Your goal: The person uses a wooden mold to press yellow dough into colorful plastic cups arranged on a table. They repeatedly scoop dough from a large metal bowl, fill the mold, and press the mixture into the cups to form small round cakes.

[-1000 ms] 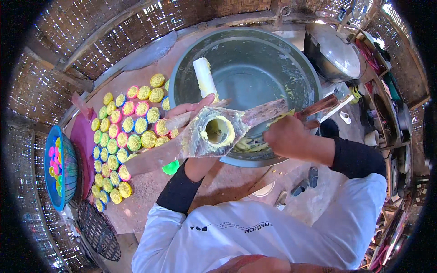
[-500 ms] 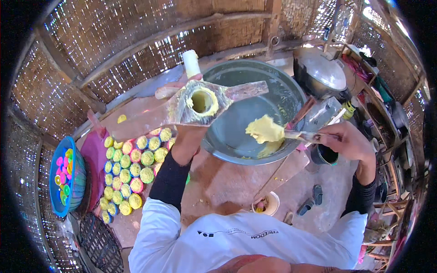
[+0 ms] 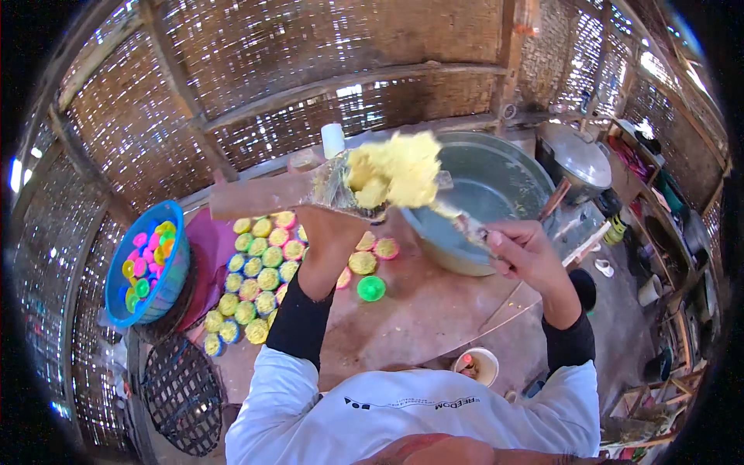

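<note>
My left hand holds up a wooden press with a white pipe behind it, my fingers mostly hidden by the press. My right hand grips a smeared spatula, its blade at a large lump of yellow dough. The lump sits over the press's opening, hiding it. The large grey-green basin lies behind and right. Many small cups of shredded yellow dough stand below the press, with a green cup apart from them.
A blue basin of coloured cups sits left, above a black woven basket. A lidded pot and cluttered wooden shelves are at right. A white bucket stands near my body, and woven walls surround me.
My right hand has come up out of the basin with dough on the spatula and moved left onto the press. My left hand has raised the press; my view has tilted up.
</note>
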`<state>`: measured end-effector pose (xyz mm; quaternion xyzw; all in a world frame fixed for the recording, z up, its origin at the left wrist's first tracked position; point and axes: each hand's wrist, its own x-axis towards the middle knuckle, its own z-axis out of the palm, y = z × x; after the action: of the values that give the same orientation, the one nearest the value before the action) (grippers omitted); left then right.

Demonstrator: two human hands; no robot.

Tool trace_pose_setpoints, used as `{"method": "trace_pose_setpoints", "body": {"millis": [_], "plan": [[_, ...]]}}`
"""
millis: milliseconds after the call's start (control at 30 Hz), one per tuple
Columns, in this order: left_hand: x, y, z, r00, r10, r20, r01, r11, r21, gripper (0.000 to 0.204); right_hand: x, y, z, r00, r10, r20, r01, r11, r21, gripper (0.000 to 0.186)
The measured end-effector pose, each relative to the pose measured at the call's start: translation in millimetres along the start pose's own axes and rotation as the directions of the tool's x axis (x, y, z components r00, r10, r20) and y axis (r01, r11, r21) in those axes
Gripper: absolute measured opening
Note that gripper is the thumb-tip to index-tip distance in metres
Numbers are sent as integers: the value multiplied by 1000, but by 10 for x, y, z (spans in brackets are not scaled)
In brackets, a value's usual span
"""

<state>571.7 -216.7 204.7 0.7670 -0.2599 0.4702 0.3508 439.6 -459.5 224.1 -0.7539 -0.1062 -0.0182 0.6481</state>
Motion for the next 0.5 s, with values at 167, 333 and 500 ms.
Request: {"method": "trace_pose_setpoints", "body": {"millis": [167, 333, 500], "plan": [[-63, -328, -637, 997, 50, 66, -62, 980, 191, 37, 185, -32, 296, 950, 239, 200, -231, 971, -62, 31], [-88, -328, -1124, 982, -174, 78, 162, 977, 137, 35, 597, -284, 568, 938, 140, 317, 30, 879, -476, 28], [-338, -461, -1335, 958, 48, 283, -210, 789, 578, 35, 630, -488, 1482, 802, -368, 471, 553, 159, -818, 18]]}}
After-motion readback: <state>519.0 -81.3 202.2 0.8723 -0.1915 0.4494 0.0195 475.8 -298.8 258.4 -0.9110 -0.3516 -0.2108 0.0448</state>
